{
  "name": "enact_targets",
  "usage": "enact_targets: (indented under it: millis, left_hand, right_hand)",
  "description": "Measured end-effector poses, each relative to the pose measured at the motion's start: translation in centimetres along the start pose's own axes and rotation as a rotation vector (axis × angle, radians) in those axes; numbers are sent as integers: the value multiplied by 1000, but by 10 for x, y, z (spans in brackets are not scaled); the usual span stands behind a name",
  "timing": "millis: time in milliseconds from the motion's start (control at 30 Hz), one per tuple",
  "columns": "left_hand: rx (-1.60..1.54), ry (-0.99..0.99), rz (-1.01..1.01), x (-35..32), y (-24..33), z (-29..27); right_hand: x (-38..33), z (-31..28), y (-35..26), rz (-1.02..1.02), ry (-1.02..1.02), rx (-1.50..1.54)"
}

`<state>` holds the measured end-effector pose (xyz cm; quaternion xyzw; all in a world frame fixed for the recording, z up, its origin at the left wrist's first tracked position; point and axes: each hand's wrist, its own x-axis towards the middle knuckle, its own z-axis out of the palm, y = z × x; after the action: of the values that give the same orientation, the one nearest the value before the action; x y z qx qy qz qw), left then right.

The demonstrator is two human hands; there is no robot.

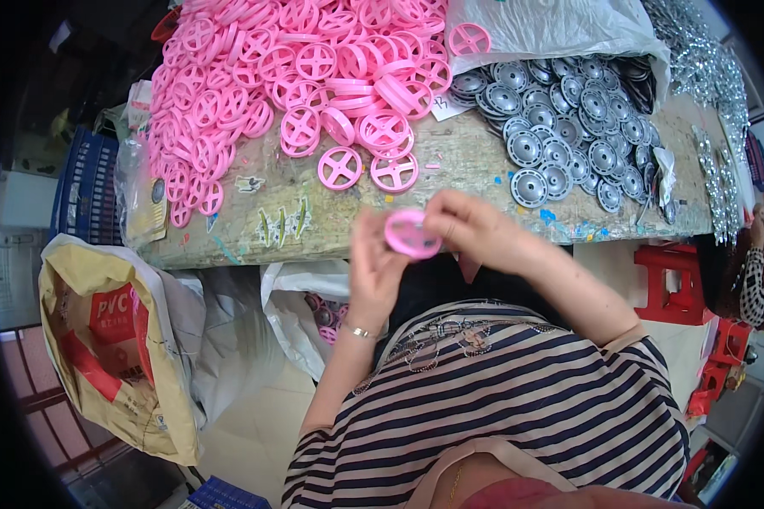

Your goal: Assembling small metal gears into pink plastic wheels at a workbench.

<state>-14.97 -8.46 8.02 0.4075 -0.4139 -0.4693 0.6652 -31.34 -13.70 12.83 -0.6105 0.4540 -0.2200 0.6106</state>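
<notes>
Both my hands hold one pink plastic wheel [412, 234] in front of my chest, just below the table's near edge. My left hand [372, 265] grips its left rim from below, and my right hand [474, 229] presses on its right side with the fingers curled. On the worn table [471, 153] lies a big heap of pink spoked wheels [289, 76] at the left. A pile of silver round discs [564, 119] lies at the right, partly on a white plastic bag [552, 30].
A tan sack [119, 339] and a white bag holding assembled wheels [314, 314] stand on the floor at my left. A blue crate [81, 182] is beside the table. Red stools [675, 280] and another person's patterned sleeve [754, 284] are at the right. Shiny metal parts [709, 76] line the far right.
</notes>
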Motion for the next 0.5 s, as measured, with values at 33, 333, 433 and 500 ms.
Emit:
enact_targets:
  millis: [33,333,433,500]
  left_hand:
    - [3,-153,-207,7,-5,-5]
    - [-115,-175,-500,35,-29,6]
    - [-195,-232,-549,43,-33,9]
    - [-265,-269,-599,46,-34,7]
  right_hand:
    - [-5,2,-5,32,9,57]
    - [70,-154,66,-114,897,-834]
    - [76,-162,66,-26,797,-834]
    - [79,-156,56,-23,701,-628]
